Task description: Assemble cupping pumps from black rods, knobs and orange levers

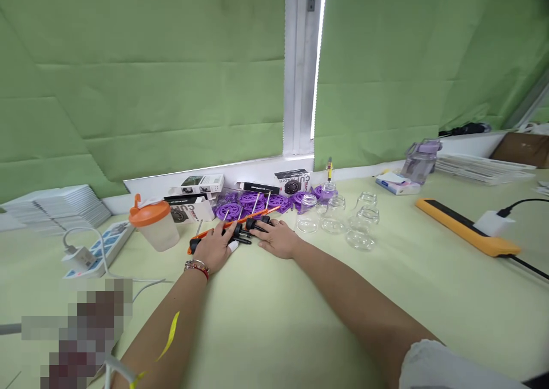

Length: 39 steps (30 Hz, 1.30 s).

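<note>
My left hand [217,248] reaches forward on the table, fingers stretched over a bunch of black-handled tools with thin metal shafts, which look like screwdrivers. Its thumb has a white wrap. Beside it, my right hand [279,239] lies with fingers spread against the black handles [258,223] at the bunch's right end. A long thin orange strip [270,210] runs behind and under the tools. Several purple openwork discs [229,211] are heaped just beyond the hands. My fingers partly cover the tools, so their exact number and shape are hidden.
Printed cup holder boxes [189,209] stand behind the discs. Left are an orange-lidded cup [155,224] and a power strip [115,240] with cables. Several clear glass vessels [334,217] stand right, near an orange power bar [463,226] and a purple bottle [420,163].
</note>
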{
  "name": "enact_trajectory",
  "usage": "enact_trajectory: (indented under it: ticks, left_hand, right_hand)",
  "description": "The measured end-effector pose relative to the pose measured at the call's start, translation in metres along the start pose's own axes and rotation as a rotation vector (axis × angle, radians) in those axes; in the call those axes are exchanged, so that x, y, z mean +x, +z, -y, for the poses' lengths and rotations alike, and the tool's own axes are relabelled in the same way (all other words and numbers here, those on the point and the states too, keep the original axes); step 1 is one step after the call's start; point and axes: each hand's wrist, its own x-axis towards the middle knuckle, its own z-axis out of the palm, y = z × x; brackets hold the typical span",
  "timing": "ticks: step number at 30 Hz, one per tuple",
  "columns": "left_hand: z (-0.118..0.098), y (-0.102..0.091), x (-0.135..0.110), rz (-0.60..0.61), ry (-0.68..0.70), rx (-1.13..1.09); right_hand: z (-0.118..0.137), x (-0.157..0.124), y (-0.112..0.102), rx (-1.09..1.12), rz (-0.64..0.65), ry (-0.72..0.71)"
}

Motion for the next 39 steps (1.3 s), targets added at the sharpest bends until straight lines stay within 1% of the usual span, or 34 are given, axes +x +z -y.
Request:
enact_trajectory:
  ticks: [6,12,20,25,29,33,39]
  left_hand:
    - [-0.007,-0.001,-0.01,0.009,-0.035,-0.007]
    - [-0.022,-0.009,-0.029,0.022,-0.066,-0.024]
    - [-0.044,-0.017,-0.065,-0.012,-0.035,-0.032]
    - [-0.062,-0.024,-0.091,-0.031,-0.015,-0.026]
    - [-0.075,-0.031,-0.106,-0.032,-0.013,-0.015]
    - [-0.08,-0.033,-0.11,-0.037,-0.002,0.008]
    - [-0.073,-0.029,-0.101,-0.044,-0.023,0.028]
  right_hand:
    - [0.007,-0.009,-0.005,-0.002,-0.011,0.009]
    - [0.017,-0.027,-0.009,-0.006,0.001,0.009]
    - [0.035,-0.068,-0.019,0.004,-0.002,-0.029]
    - [0.045,-0.098,-0.026,0.02,0.02,-0.064]
    - [0.049,-0.116,-0.029,0.024,0.03,-0.073]
    - [0.05,-0.122,-0.029,0.059,0.03,-0.066]
    - [0.044,-0.118,-0.026,0.16,-0.017,-0.004]
